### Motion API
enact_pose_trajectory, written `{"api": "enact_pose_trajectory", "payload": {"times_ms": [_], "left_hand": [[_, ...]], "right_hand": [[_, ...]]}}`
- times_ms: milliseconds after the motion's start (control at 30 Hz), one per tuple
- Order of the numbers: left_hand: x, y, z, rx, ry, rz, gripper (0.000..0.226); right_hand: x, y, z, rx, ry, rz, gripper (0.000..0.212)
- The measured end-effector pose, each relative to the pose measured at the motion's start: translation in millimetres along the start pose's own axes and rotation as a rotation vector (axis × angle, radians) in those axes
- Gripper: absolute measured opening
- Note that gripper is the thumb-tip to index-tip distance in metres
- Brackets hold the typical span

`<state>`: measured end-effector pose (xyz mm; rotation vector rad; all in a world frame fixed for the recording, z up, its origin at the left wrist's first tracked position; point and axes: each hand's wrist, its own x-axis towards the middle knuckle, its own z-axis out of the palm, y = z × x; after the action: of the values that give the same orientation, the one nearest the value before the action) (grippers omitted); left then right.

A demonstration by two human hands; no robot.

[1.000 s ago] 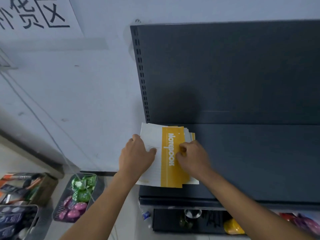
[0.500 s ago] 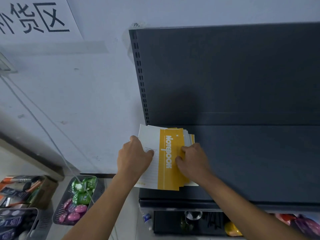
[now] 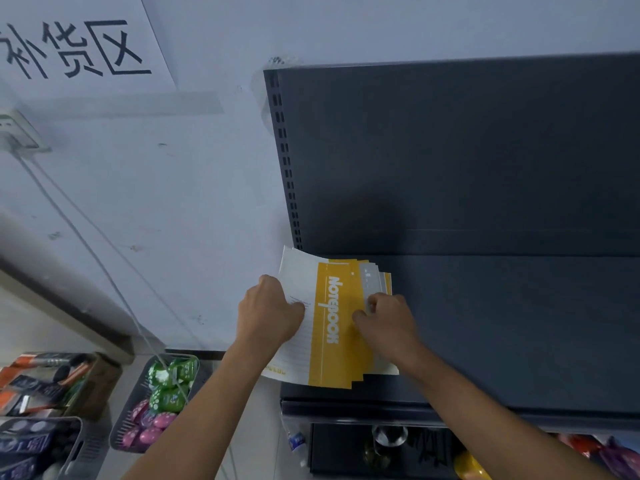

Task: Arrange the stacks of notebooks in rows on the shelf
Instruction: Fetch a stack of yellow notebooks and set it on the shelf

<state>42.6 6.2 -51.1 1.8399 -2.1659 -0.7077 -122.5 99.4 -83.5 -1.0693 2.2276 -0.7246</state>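
Observation:
A stack of notebooks (image 3: 332,317), yellow and white covers with "Notebook" printed on top, lies at the left end of the dark grey shelf (image 3: 519,327). The stack is fanned and its left edge overhangs the shelf's side. My left hand (image 3: 270,313) grips the stack's left edge, thumb on the white cover. My right hand (image 3: 388,323) presses on the right side of the stack, fingers on the offset lower notebooks. Both hands hold the same stack flat on the shelf.
The shelf's dark back panel (image 3: 450,150) rises behind. A grey basket of green and pink items (image 3: 156,403) stands on the floor at left, beside more boxes (image 3: 41,386). A cable (image 3: 86,244) runs down the white wall. Items sit on the lower shelf (image 3: 388,441).
The stack has shifted slightly toward the shelf's back and the notebooks have fanned a bit more to the right under my right hand. Both hands stay on it.

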Motion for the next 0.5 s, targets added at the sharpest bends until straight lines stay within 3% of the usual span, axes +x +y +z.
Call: {"api": "enact_pose_trajectory", "payload": {"times_ms": [167, 267, 400, 500], "left_hand": [[5, -3, -13, -0.144, -0.062, 0.062, 0.023], [4, -3, -17, -0.314, -0.143, 0.082, 0.032], [1, 2, -14, -0.414, -0.211, 0.090, 0.036], [-1, 11, -5, -0.302, -0.162, 0.081, 0.043]], "right_hand": [[4, 0, -4, 0.013, -0.035, -0.032, 0.021], [7, -6, -5, 0.083, -0.060, -0.008, 0.049], [4, -12, -6, 0.239, -0.042, 0.013, 0.040], [-4, -10, -12, 0.296, 0.033, -0.012, 0.043]]}}
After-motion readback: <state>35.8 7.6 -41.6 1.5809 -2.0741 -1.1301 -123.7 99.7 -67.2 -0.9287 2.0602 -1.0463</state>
